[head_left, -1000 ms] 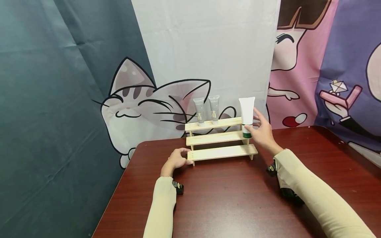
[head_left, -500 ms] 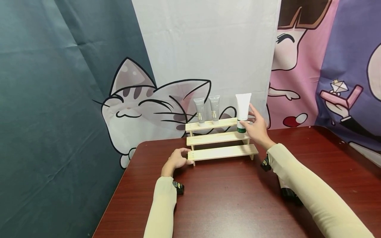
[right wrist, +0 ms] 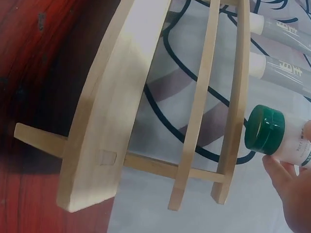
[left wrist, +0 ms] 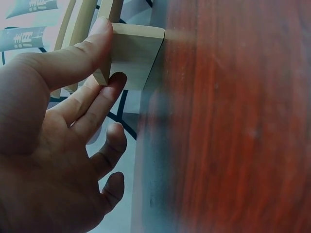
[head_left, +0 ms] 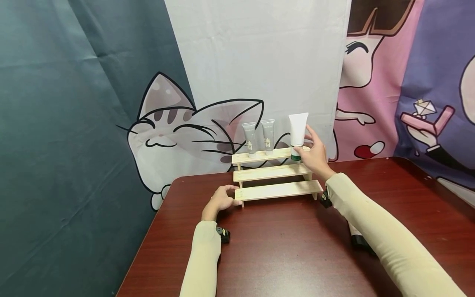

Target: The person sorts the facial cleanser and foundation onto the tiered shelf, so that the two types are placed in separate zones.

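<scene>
A three-step wooden display rack (head_left: pixel 278 190) stands toward the back of the table. Its lowest board's left end is pinched by my left hand (head_left: pixel 221 198); in the left wrist view the thumb lies on one side and fingertips on the other. My right hand (head_left: pixel 315 156) holds a white squeeze tube (head_left: pixel 298 128), green cap (right wrist: pixel 265 129) downward, over the right part of the top step. On that step's left half, two grey squeeze tubes (head_left: pixel 250 138) stand upright on their caps. The right wrist view shows the green cap close to the top board's edge.
Partly hidden under my right forearm, a pale item with a black end (head_left: pixel 360 242) lies on the reddish-brown table (head_left: pixel 274 251). Close behind the rack hangs a printed cloth backdrop (head_left: pixel 289 57) with a cartoon cat.
My right hand has carried the white tube left and upward, from the rack's right end to over the top step. My left hand keeps its grip on the lowest board.
</scene>
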Demonstrator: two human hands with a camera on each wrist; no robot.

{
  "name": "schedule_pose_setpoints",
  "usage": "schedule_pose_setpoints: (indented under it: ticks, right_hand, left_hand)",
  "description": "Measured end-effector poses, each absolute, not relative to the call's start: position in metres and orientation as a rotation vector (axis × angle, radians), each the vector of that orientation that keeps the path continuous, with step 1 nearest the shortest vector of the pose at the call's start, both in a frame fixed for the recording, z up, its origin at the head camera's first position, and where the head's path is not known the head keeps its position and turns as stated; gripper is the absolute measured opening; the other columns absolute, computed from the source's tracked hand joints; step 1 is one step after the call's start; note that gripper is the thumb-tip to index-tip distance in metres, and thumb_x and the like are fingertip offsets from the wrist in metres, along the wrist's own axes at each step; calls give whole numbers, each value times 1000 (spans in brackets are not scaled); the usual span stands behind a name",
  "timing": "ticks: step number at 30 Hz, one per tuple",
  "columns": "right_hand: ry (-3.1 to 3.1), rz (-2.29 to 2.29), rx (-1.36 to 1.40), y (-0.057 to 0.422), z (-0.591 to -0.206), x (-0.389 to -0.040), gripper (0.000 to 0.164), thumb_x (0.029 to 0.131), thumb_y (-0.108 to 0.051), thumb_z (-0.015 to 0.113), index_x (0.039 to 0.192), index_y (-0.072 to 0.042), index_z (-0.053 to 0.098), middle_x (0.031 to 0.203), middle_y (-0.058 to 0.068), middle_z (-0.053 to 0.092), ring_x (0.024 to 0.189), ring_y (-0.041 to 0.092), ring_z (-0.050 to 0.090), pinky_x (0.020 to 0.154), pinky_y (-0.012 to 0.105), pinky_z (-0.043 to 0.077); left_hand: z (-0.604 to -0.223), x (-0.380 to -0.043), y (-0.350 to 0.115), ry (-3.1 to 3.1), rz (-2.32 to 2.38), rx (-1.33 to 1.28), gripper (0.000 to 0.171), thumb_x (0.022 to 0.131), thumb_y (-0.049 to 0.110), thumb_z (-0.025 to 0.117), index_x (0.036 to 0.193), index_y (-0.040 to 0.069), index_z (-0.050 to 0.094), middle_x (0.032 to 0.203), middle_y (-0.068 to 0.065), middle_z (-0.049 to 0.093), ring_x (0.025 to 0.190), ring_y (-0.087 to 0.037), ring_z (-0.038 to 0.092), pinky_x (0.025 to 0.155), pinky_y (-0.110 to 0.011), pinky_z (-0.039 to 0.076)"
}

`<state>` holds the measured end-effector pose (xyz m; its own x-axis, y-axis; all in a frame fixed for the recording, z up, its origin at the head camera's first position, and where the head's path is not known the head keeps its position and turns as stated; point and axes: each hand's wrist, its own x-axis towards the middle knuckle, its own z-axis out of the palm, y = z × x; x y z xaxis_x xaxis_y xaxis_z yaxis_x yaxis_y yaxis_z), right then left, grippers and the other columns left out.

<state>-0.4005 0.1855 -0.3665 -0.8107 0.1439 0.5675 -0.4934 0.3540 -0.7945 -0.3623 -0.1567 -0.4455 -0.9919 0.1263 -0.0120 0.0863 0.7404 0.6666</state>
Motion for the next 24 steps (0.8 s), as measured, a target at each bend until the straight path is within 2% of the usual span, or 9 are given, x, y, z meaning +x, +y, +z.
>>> schedule_pose_setpoints:
  ticks: [10,24]
  right_hand:
    - [-2079,1464,265,182,-363,-411,88,86,1,74,157,-24,28,136,20,53,114,37,62,90,48,52]
    - [-2065,1451,296,174,-362,-428,87,86,3,74,157,-21,29,133,23,52,112,41,62,90,51,51]
  left_hand:
    - [-444,-361,-157,2875,1091,171,52,75,29,87,123,22,69,126,-4,65,123,-30,54,105,-59,33]
    - [-444,-363,-158,2877,1078,208,52,77,29,85,125,21,68,128,-6,63,125,-30,52,106,-63,29]
